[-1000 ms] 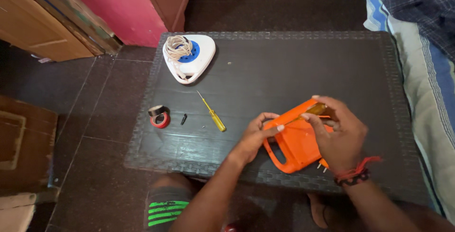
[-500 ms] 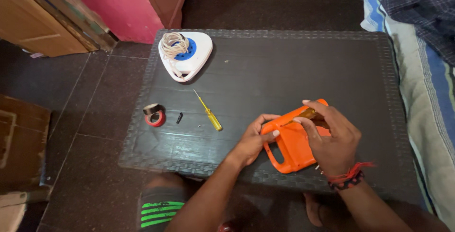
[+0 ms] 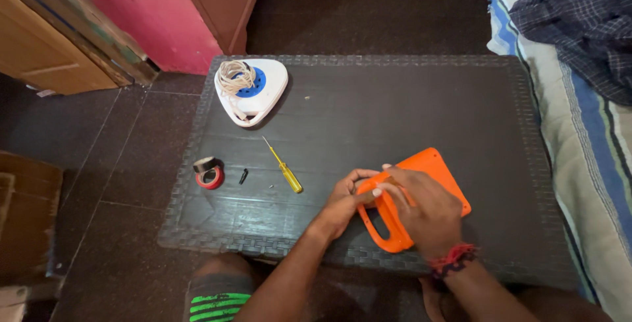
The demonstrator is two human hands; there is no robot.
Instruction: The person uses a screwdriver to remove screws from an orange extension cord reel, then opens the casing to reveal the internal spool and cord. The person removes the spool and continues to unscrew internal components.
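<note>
Both hands pin the orange plastic casing [image 3: 431, 174] flat on the counter [image 3: 395, 111] at five o'clock: left hand [image 3: 343, 205] grips its edge, right hand [image 3: 424, 211] curls over its handle, steadying it.

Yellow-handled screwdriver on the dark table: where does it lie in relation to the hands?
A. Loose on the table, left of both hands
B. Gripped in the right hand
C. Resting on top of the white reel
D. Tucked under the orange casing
A. The yellow-handled screwdriver lies untouched on the table, while the left hand and right hand are both on the orange casing.
</note>
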